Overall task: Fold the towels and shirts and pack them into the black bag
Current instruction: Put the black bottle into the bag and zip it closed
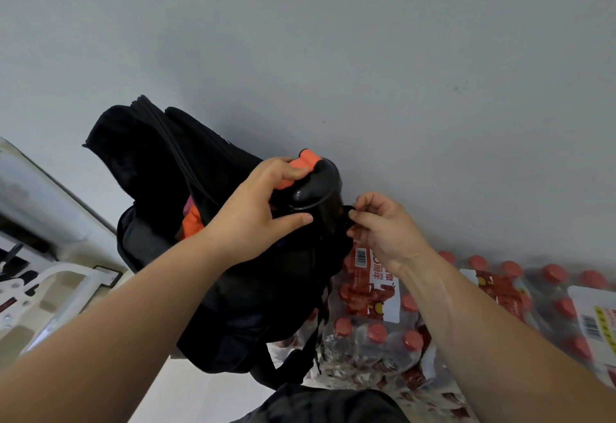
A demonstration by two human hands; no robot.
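A black bag [253, 292] stands against a grey wall, its top flap thrown back. Orange and pink cloth [192, 219] shows inside its open mouth. My left hand [256, 209] grips a dark bottle with an orange lid handle [313, 186] at the bag's right side, fingers curled over the handle. My right hand [383, 229] pinches a small black pull or strap [348, 219] on the bag's side, just beside the bottle.
Shrink-wrapped packs of red-capped bottles [376, 326] lie to the right of the bag, and more packs [550, 296] stretch along the wall. A white frame with dark parts [43, 282] sits at the left. Dark clothing [320, 402] shows at the bottom edge.
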